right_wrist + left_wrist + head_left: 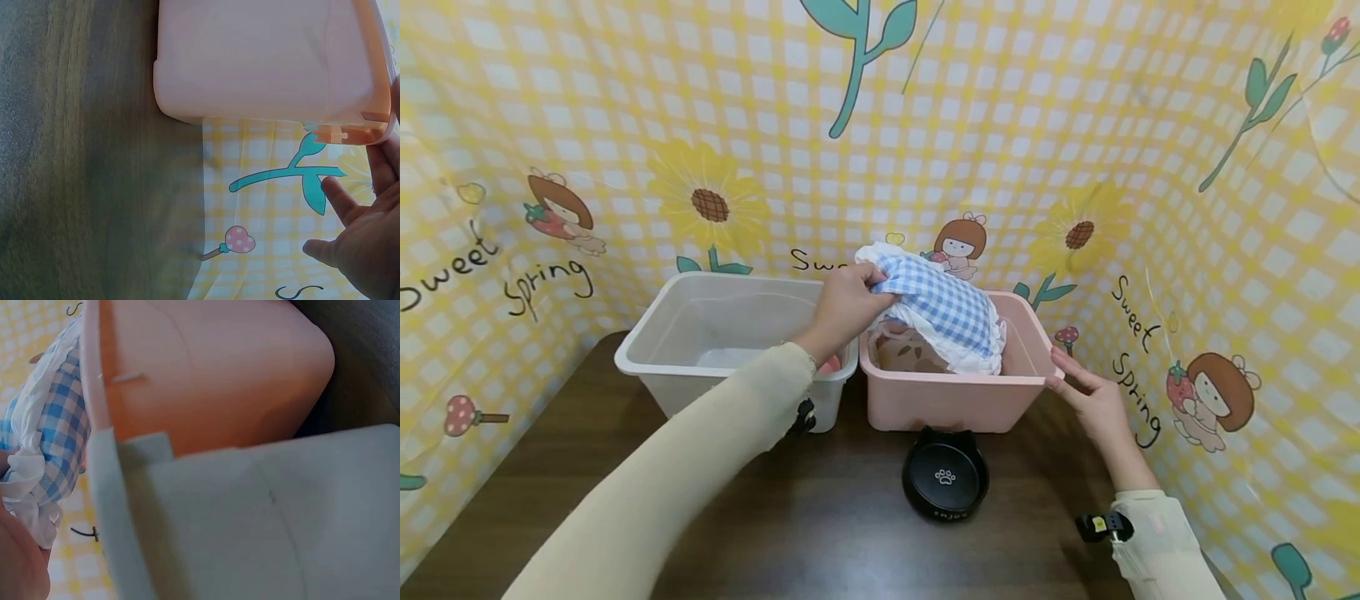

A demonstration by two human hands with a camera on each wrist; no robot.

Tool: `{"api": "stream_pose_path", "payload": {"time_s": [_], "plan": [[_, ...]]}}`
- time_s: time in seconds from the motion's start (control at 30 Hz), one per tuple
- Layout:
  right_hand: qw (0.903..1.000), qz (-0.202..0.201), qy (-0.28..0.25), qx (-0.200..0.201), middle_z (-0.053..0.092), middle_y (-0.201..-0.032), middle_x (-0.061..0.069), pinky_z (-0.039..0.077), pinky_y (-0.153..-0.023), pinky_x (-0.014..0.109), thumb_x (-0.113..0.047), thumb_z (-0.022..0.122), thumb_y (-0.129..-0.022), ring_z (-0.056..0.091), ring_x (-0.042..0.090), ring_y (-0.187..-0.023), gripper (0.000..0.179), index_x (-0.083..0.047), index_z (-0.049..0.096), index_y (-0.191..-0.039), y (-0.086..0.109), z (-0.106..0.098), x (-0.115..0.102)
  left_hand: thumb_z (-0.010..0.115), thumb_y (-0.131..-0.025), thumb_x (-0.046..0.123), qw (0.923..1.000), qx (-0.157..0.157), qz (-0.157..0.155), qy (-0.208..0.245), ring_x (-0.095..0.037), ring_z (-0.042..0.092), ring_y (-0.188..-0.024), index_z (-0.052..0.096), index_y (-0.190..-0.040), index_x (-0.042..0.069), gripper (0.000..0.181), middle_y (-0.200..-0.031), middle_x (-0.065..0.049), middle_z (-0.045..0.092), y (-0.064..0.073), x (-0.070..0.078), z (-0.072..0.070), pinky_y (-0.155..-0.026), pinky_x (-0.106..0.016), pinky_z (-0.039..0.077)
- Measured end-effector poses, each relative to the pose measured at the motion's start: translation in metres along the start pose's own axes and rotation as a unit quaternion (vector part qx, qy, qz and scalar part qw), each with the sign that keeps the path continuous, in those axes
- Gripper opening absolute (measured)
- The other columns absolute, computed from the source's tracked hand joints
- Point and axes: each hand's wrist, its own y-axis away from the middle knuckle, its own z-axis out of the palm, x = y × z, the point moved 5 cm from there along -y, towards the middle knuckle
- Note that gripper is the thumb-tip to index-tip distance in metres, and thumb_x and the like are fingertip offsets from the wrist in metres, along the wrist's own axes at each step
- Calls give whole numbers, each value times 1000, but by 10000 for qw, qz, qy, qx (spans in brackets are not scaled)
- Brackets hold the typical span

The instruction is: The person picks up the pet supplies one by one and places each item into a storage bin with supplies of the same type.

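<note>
In the head view my left hand point(850, 304) pinches one end of a small blue-and-white gingham pillow point(951, 304) with a white ruffled edge. The pillow slopes down to the right, its lower end over the pink storage bin point(955, 404). My right hand point(1093, 404) holds the bin's right front corner at the rim, some fingers spread away from it in the right wrist view. Inside the bin, partly under the pillow, lies something brown with a leaf pattern point(910, 354). The left wrist view shows the pillow's ruffle point(28, 462) beside the left hand point(22, 562).
A white storage bin point(737, 369) stands left of the pink one, with something pinkish inside partly hidden by my left arm. In front sits a black cat-eared pet bowl point(946, 477) with a paw print. Yellow checked cloth point(820, 192) hangs behind the dark wooden table point(820, 533).
</note>
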Motion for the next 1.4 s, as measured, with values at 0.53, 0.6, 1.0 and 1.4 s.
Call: {"api": "stream_pose_path", "payload": {"time_s": [0.53,0.6,1.0,1.4], "plan": [[10000,32,42,-48,57,-147,-3,35,-98,1,-32,76,-94,46,-5,-138,51,-20,63,-141,3,4,1,83,-83,19,9974,-417,24,-587,-12,56,-65,74,-86,10,13,-74,1,70,8,-1,49,-64,-26,50],[10000,19,24,-15,58,-146,-4,35,-98,2,-32,76,-94,46,-6,-136,50,-20,63,-141,4,2,2,84,-82,22,9957,-449,72,-804,-12,58,-71,74,-83,11,15,-76,3,71,8,-1,53,-81,-29,51],[9998,7,137,-106,56,-147,0,35,-96,0,-28,75,-96,45,-13,-132,52,-15,59,-144,5,3,6,82,-85,25,9921,-861,-320,-860,-7,30,-48,52,-56,13,43,-53,6,36,19,-11,67,-47,-23,30],[9999,-31,159,23,58,-146,-5,37,-96,1,-31,75,-96,48,-11,-132,49,-20,62,-142,3,1,0,80,-88,34,9829,-1327,-319,-1236,-8,27,-44,52,-51,13,51,-48,6,32,19,-3,71,-42,-23,23]]}}
